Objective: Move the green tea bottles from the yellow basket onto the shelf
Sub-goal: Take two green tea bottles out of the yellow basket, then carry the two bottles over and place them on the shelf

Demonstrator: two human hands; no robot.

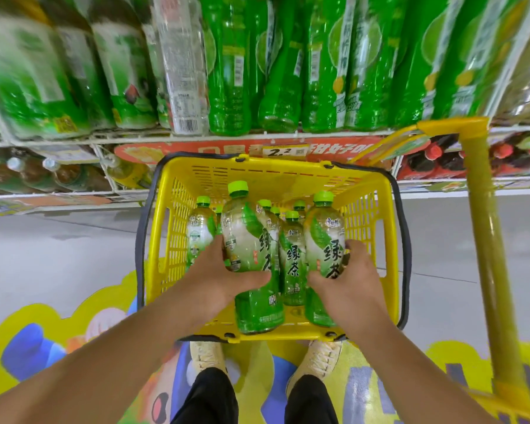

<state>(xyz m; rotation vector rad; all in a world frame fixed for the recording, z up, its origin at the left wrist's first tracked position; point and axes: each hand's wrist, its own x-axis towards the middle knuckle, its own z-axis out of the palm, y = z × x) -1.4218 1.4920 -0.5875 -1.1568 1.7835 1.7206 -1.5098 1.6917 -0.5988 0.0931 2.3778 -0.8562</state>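
A yellow basket (377, 228) stands on the floor in front of my feet, holding several green tea bottles with green caps. My left hand (224, 276) is wrapped around one tall bottle (248, 240), raised above the others. My right hand (349, 280) grips a second bottle (325, 237) on the basket's right side. Between them stands a third bottle (292, 255), with more bottles behind. The shelf (257, 137) above the basket is packed with green bottles.
A yellow post (484, 240) rises at the right, close to the basket. A lower shelf holds brownish bottles (43, 175) at left and red-capped dark bottles (432, 160) at right. A price tag (285, 151) hangs on the shelf edge. Colourful floor graphics surround my shoes (207, 356).
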